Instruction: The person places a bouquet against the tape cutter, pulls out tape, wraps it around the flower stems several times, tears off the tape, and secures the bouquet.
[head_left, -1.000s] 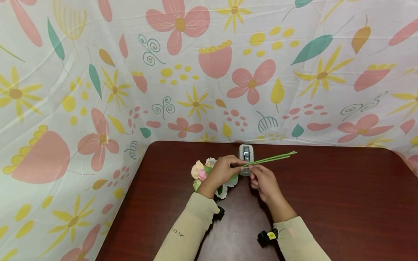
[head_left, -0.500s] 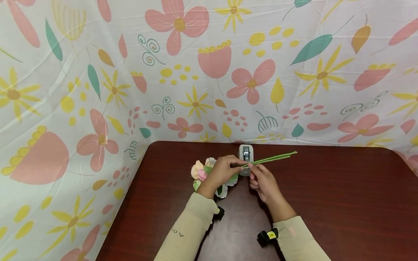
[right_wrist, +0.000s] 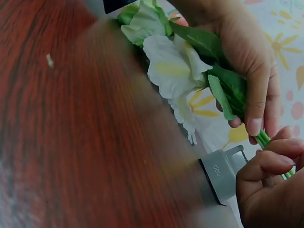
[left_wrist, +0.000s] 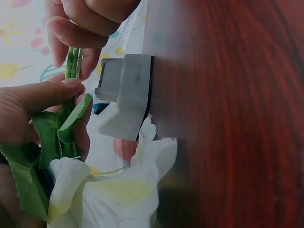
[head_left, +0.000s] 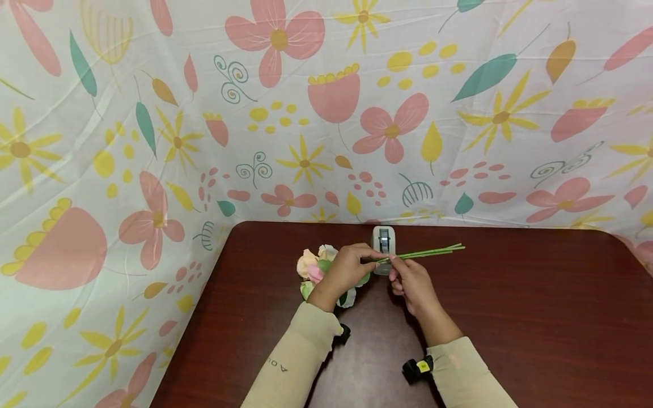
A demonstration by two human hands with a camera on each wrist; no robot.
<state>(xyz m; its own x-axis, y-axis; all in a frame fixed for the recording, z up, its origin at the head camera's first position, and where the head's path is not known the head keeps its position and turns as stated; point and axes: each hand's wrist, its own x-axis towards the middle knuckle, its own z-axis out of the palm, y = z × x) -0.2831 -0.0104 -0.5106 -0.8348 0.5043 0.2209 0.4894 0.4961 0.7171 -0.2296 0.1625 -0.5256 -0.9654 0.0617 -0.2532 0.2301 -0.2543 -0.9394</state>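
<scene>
A bunch of artificial flowers (head_left: 308,264), with white, peach and pink blooms, lies to the left of the hands. My left hand (head_left: 348,268) grips its green stems (head_left: 433,251) just below the leaves (right_wrist: 228,90), thumb on top in the left wrist view. Close beside it, my right hand (head_left: 414,283) pinches the same stems with thumb and forefinger, its other fingers curled. The stems' cut ends stick out to the right past both hands. Just behind the fingertips stands a grey-white tape dispenser (head_left: 384,241), partly covered by the hands. Whether tape is on the stems I cannot tell.
The dark red-brown table (head_left: 535,317) spreads around the hands. A flower-patterned cloth (head_left: 326,141) hangs behind the back edge and along the left side. A small pale scrap (right_wrist: 50,60) lies on the table in the right wrist view.
The free ends of the stems have dipped slightly and turned a little. Both hands stay almost where they were, still holding the stems. The tape dispenser has not moved.
</scene>
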